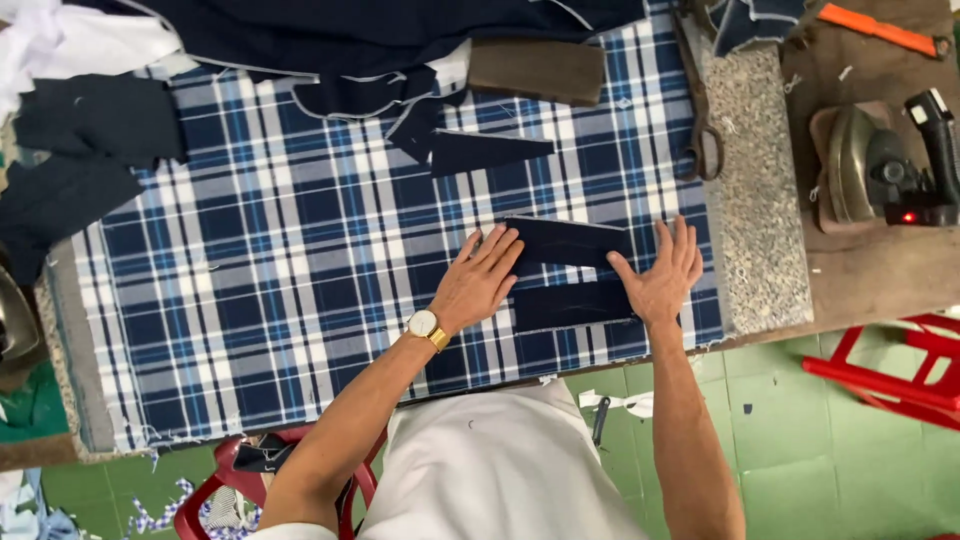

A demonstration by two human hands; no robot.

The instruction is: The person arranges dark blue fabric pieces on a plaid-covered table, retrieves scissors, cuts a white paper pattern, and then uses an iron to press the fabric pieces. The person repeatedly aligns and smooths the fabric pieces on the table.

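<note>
Head view: hands (480, 280) on navy cloth (568, 243)

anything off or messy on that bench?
Nothing damaged. Both hands, left hand and right hand, press flat on a navy fabric piece. Loose navy offcuts clutter the plaid cloth; scraps litter the floor.

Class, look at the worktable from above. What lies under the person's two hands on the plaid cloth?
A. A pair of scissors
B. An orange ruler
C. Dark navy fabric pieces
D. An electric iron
C. The left hand and the right hand both press flat on dark navy fabric pieces on the plaid cloth; the scissors and the iron lie apart, further right.
</note>
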